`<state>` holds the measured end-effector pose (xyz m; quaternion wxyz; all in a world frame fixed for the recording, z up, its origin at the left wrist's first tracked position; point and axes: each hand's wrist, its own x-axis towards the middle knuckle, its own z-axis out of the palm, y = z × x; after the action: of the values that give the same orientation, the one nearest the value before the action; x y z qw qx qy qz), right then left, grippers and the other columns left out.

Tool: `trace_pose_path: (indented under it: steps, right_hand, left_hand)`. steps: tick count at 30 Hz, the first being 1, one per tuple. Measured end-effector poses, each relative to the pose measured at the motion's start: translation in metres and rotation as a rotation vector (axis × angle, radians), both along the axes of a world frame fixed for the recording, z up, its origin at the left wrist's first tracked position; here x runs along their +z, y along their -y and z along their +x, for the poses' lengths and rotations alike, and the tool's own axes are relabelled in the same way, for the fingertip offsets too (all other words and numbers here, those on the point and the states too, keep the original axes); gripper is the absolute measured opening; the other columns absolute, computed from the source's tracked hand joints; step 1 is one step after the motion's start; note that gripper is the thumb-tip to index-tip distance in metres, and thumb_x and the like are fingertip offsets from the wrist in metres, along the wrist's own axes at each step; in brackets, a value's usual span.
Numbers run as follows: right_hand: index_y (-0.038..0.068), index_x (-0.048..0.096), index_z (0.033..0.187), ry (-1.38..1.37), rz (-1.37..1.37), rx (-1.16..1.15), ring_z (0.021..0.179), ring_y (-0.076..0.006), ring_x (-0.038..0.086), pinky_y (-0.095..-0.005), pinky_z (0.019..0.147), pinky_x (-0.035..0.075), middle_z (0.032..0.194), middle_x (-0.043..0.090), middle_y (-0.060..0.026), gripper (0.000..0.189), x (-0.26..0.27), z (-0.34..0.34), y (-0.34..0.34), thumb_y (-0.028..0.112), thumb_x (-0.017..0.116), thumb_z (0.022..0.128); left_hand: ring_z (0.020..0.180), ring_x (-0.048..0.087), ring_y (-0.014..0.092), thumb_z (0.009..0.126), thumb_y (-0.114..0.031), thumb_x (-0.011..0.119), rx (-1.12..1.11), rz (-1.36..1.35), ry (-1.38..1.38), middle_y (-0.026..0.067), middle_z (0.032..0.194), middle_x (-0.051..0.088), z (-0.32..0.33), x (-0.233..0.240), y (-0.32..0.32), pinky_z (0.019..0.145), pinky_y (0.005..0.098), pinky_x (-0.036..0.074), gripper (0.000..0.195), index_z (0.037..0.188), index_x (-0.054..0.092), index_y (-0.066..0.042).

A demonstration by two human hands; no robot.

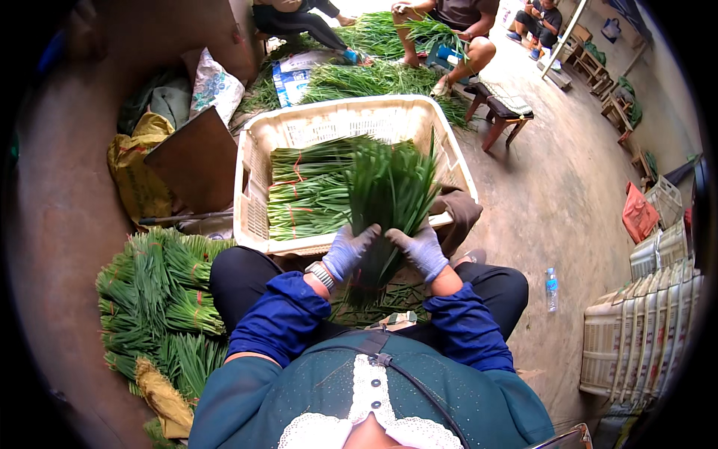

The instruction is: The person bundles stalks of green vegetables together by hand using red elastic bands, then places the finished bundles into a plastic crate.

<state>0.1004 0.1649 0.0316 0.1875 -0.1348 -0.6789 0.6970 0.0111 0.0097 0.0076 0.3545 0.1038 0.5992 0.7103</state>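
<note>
Between my two gloved hands stands a thick bunch of long green leafy stalks [387, 185], probably garlic chives, held at its middle. My left hand [349, 251] presses on its left side, and my right hand [419, 250] is on its right, with both thumbs turned inward. The bunch's lower end hangs between my knees, with a reddish band faintly visible near it. Just beyond, a cream plastic crate [242, 207] holds bundles of the same greens [308, 193] tied with red bands, laid crosswise. The bunch partly covers the crate's right side.
A large pile of tied bundles [162, 286] lies at my left, by a yellow sack [137, 168] and a brown board [196, 163]. A brown cloth [460, 216] drapes the crate's corner. Stacked crates [639, 337], a plastic bottle [552, 289] and a stool [499, 112] are right. People sit beyond, near loose greens.
</note>
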Motion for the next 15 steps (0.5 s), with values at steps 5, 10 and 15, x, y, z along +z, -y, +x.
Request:
trace_pose_path:
  steps: [5,10,15]
  right_hand:
    - [0.001,0.063,0.116,0.038,-0.362,-0.264,0.085,-0.0184,0.067,-0.0322,0.077,0.057,0.100,0.071,-0.0081,0.040,-0.012,-0.016,-0.007,0.003,0.077,0.079]
    - [0.000,0.065,0.112,0.024,-0.545,-0.295,0.078,-0.0209,0.069,-0.0347,0.072,0.059,0.098,0.071,-0.0086,0.036,-0.012,-0.015,-0.011,-0.001,0.075,0.078]
    - [0.000,0.065,0.111,0.067,-0.477,-0.280,0.079,-0.0201,0.069,-0.0338,0.073,0.059,0.097,0.071,-0.0080,0.034,-0.020,-0.016,-0.005,0.000,0.075,0.078]
  left_hand:
    - [0.096,0.062,0.015,0.089,-0.031,0.077,0.039,0.157,0.057,0.0041,0.110,0.068,0.009,-0.001,-0.005,0.085,0.0328,0.052,0.047,0.122,0.061,-0.002]
    - [0.096,0.065,0.018,0.090,-0.029,0.074,0.172,0.192,0.295,0.0065,0.113,0.067,0.016,0.032,-0.002,0.086,0.0346,0.055,0.048,0.125,0.059,-0.001]
    - [0.092,0.066,0.019,0.091,-0.025,0.073,0.236,0.175,0.158,0.0076,0.109,0.068,0.008,-0.006,0.001,0.082,0.0345,0.057,0.044,0.125,0.058,-0.001]
